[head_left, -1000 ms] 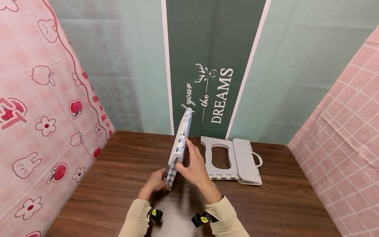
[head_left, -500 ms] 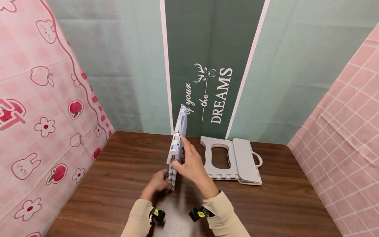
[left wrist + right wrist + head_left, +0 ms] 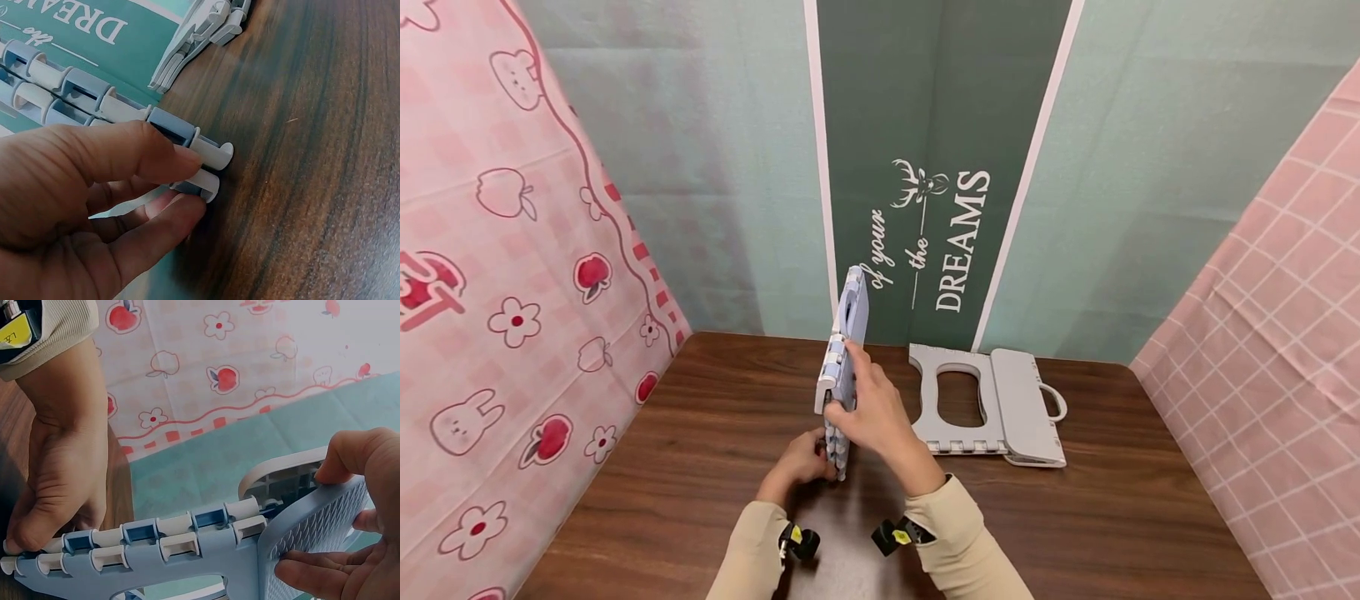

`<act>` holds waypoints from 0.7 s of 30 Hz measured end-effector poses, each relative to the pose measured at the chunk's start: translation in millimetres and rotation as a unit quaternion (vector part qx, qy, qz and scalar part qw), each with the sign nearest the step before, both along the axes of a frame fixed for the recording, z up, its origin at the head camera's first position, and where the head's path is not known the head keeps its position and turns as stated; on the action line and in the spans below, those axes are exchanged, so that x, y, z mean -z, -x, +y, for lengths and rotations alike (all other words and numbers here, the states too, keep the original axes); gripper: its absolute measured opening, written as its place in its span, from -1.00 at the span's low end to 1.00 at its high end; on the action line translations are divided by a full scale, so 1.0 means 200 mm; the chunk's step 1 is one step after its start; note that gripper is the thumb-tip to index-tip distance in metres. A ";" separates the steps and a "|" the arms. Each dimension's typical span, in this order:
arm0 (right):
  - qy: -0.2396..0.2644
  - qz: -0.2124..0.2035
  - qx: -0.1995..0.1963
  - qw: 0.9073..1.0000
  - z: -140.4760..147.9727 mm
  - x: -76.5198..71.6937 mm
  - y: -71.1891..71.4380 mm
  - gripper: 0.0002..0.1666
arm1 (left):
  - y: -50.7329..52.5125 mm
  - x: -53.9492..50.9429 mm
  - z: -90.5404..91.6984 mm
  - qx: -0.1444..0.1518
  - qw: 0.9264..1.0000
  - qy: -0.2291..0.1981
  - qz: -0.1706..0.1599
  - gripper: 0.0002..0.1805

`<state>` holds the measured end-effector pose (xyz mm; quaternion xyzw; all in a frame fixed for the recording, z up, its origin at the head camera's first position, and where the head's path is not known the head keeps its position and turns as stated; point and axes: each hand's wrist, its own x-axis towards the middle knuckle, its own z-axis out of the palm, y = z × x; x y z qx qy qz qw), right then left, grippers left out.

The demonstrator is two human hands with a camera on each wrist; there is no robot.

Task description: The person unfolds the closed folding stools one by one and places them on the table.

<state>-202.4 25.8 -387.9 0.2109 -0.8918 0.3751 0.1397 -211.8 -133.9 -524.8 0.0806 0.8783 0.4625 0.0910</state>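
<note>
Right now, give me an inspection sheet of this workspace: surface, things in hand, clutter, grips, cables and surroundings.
Surface: brown wood-grain tabletop, glare at the near side.
Things in hand: blue-and-white folding stool, held upright.
Clutter: grey folding stool, lying to the right, unheld; otherwise nothing seen.
Left grip: pinches the held stool's lower hinged end.
Right grip: holds its textured panel.
Cables: nothing seen.
Surroundings: green backdrop behind, pink patterned cloth left, pink checked cloth right.

Folding stool (image 3: 1017, 404), light grey, with loop handle, on wood-grain tabletop (image 3: 1120, 517), near back edge. Green backdrop cloth (image 3: 1150, 150), dark centre panel, white lettering "of your the DREAMS". Pink apple-and-bunny cloth (image 3: 531, 242), left; pink grid-patterned cloth (image 3: 1285, 350), right.
</note>
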 end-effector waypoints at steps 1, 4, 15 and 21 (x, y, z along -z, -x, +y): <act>-0.001 -0.001 0.000 1.000 0.00 0.00 0.00 -0.02 | 0.00 0.00 0.00 0.001 1.000 0.001 0.000 -0.55; -0.004 -0.004 -0.001 1.000 0.00 0.00 0.00 -0.02 | 0.00 0.01 0.00 0.001 1.000 0.003 -0.003 -0.53; -0.006 -0.015 -0.005 1.000 0.01 0.00 0.01 -0.01 | -0.01 -0.04 0.00 0.003 1.000 0.004 -0.005 -0.43; -0.005 -0.014 -0.009 1.000 0.01 0.00 0.00 -0.01 | -0.03 -0.10 -0.03 -0.011 1.000 0.007 0.018 -0.16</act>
